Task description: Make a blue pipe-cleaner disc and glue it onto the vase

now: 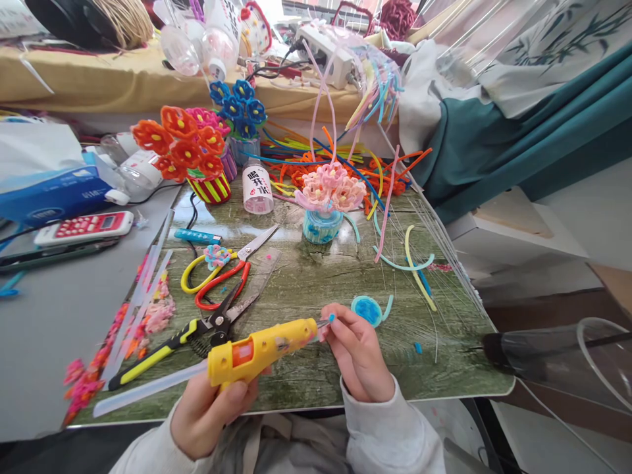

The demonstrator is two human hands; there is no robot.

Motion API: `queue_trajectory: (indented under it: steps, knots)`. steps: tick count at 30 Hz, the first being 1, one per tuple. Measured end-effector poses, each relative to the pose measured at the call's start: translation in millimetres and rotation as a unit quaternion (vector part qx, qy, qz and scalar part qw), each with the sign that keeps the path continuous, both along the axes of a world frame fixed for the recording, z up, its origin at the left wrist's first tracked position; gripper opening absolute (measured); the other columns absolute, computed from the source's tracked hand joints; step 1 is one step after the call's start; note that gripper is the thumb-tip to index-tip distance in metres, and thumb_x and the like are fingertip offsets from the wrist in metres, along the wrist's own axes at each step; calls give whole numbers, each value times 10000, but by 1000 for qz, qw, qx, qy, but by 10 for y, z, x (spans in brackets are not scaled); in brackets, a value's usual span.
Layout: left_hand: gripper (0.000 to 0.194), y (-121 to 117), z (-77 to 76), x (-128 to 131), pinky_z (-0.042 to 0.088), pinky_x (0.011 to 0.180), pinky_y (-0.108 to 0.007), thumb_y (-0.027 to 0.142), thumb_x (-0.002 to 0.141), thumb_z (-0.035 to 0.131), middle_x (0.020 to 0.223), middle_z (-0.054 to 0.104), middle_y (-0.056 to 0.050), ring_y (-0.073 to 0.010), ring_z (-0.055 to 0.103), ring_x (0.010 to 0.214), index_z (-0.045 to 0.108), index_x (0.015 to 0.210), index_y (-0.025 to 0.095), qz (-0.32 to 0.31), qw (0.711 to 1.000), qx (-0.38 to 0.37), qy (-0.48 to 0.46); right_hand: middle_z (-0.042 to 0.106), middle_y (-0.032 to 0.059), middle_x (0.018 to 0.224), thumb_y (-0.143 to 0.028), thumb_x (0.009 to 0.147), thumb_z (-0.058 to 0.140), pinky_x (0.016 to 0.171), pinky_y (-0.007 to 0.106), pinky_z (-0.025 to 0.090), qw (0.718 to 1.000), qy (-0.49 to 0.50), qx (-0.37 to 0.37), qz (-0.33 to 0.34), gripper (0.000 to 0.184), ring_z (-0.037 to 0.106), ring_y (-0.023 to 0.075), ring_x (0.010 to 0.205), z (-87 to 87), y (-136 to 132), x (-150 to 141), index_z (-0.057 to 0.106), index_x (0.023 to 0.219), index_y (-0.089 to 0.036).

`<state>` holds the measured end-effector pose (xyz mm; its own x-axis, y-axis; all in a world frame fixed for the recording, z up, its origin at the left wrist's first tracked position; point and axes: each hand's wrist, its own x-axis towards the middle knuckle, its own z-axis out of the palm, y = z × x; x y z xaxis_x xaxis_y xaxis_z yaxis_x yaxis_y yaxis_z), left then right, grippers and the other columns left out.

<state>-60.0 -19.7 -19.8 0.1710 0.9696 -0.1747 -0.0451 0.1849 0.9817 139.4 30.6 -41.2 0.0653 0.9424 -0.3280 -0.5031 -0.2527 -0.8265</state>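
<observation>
My left hand [210,411] is wrapped round the handle of a yellow hot glue gun [266,345], with a long translucent glue stick [148,388] sticking out of its back. The gun's nozzle points right and meets the fingertips of my right hand [359,359]. Those fingertips are pinched on a tiny blue piece [331,318], seemingly a snippet of pipe cleaner. Just beyond my right hand lies a flat blue coiled disc [366,308] with a pale blue tail. Another small blue snippet [418,347] rests on the mat to the right.
Pruning shears [217,322], red-handled scissors [227,283] and yellow-handled scissors [257,243] lie left of centre. Pink [323,224], orange [207,184] and blue [244,145] flower pots stand behind. Loose pipe cleaners [419,270] and thin wires spread right. A dark-capped clear cylinder [543,355] is at the right edge.
</observation>
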Motion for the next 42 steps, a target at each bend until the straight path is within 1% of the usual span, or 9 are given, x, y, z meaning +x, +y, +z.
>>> queue_trajectory:
  steps: [5, 9, 13, 17, 22, 26, 29, 32, 42]
  knots:
    - [371, -3, 43, -117, 400, 503, -238, 568, 910, 425, 583, 566, 34, -126, 482, 477, 640, 1017, 284, 9, 966, 126, 227, 569, -2, 691, -439, 622, 813, 596, 276, 431, 996, -81, -9, -46, 303, 483, 126, 611, 44, -42, 163, 700, 755, -192]
    - [444, 63, 33, 2, 467, 678, -235, 530, 970, 302, 901, 711, -17, -155, 655, 712, 527, 1199, 223, -7, 823, 278, 495, 623, 13, 697, -365, 642, 807, 624, 283, 447, 981, -176, -22, -76, 229, 527, 147, 640, 101, -152, 376, 708, 742, -184]
    - [382, 162, -54, 304, 432, 700, -297, 316, 979, 422, 856, 683, -72, -188, 620, 716, 501, 1248, 56, -59, 657, 416, 626, 636, 15, 711, -312, 682, 770, 612, 263, 432, 955, -273, -41, -109, 152, 537, 148, 655, 153, -261, 507, 708, 738, -186]
    - [433, 170, -133, 499, 399, 653, -334, 123, 922, 491, 827, 654, -91, -218, 567, 710, 439, 1322, -35, -76, 595, 394, 697, 596, -2, 678, -334, 724, 690, 577, 255, 426, 901, -420, -51, -98, 143, 523, 140, 620, 203, -294, 557, 691, 741, -192]
    - [511, 203, 95, 530, 394, 735, -385, 187, 898, 513, 1065, 656, -164, -288, 583, 894, 436, 1369, 4, -123, 604, 366, 698, 554, -26, 631, -346, 746, 628, 520, 240, 415, 845, -524, -59, -88, 150, 494, 120, 538, 272, -266, 613, 671, 714, -205]
    - [573, 502, 301, 860, 382, 873, -403, 255, 887, 535, 1221, 628, -156, -299, 559, 1068, 407, 1408, 54, -113, 637, 406, 645, 550, -34, 617, -322, 756, 616, 522, 236, 419, 826, -555, -70, -67, 133, 498, 117, 525, 315, -225, 649, 659, 691, -214]
    - [588, 758, 224, 1244, 382, 930, -360, 170, 859, 522, 1286, 622, -110, -243, 552, 1134, 373, 1411, 29, -146, 683, 378, 608, 555, -33, 621, -305, 763, 604, 519, 237, 418, 822, -562, -75, -57, 123, 503, 119, 522, 323, -176, 663, 658, 698, -216]
    - [577, 900, 68, 1488, 402, 865, -345, 127, 867, 483, 1104, 712, -79, -219, 608, 1016, 346, 1408, -20, -138, 707, 351, 598, 553, -35, 620, -296, 756, 603, 521, 243, 412, 808, -580, -85, -53, 111, 506, 124, 521, 317, -112, 665, 656, 696, -220]
    - [670, 953, -44, 1529, 372, 759, -337, 156, 835, 606, 898, 731, -41, -211, 605, 841, 322, 1404, -51, -94, 726, 366, 574, 551, -30, 608, -220, 735, 628, 552, 274, 385, 763, -635, -119, -8, 88, 514, 137, 509, 294, 86, 608, 651, 651, -213]
